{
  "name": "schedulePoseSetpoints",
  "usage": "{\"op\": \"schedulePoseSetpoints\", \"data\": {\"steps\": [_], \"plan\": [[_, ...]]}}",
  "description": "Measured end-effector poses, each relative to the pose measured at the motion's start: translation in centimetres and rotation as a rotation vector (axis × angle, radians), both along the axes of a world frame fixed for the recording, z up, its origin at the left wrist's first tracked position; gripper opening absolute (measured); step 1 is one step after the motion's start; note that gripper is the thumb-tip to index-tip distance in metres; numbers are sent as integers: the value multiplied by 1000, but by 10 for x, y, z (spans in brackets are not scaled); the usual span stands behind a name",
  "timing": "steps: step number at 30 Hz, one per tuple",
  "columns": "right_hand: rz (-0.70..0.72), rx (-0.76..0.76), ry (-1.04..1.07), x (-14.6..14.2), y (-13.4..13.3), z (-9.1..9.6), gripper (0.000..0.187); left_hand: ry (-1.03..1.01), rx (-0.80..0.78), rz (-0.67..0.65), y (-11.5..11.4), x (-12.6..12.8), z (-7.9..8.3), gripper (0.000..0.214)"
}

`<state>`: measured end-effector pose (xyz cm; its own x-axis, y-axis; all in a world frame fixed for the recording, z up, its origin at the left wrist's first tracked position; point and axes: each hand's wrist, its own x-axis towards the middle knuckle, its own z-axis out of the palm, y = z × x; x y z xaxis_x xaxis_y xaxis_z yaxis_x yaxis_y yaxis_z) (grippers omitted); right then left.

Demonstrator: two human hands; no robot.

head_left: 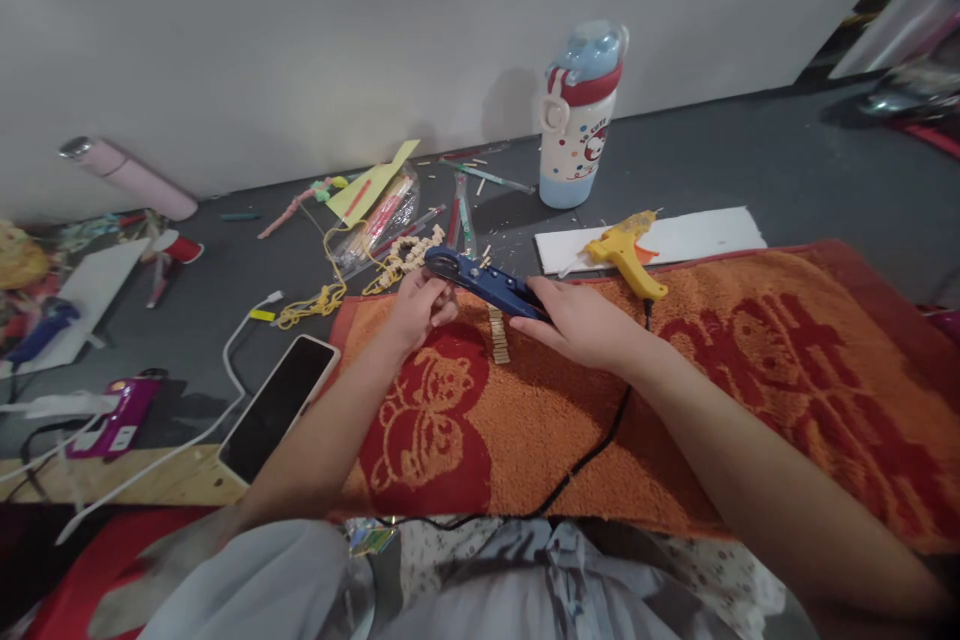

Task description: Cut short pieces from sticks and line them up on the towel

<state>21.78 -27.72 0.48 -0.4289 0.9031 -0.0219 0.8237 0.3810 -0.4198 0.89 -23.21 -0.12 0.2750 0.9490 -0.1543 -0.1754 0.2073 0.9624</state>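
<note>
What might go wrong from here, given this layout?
The left hand is at the head of the blue hand tool in the right hand, so a pinch seems possible.
The black cord of the yellow glue gun passes beneath the right forearm; a snag could drag the gun.
The small pale pieces in a row on the orange towel might get knocked askew.

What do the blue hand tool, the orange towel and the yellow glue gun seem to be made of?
Blue hand tool: probably painted metal, smooth, with bright rivet-like dots. Orange towel: likely cotton terry, matte, showing a fuzzy pile. Yellow glue gun: apparently moulded satin plastic, given its even colour.
</note>
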Motion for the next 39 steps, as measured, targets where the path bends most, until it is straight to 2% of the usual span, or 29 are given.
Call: {"op": "schedulePoseSetpoints", "data": {"steps": [11,23,29,39], "plan": [[-6,-3,-76,-1,-2,4,39,-145,-210,-107,3,-4,6,21],[-11,-50,1,0,0,2,40,-168,-318,-119,7,-6,7,21],[2,-122,180,-1,2,-3,36,-130,-288,-69,8,-4,4,19],[-24,-82,41,-3,-1,3,40,2,-63,26,3,3,0,25]]}}
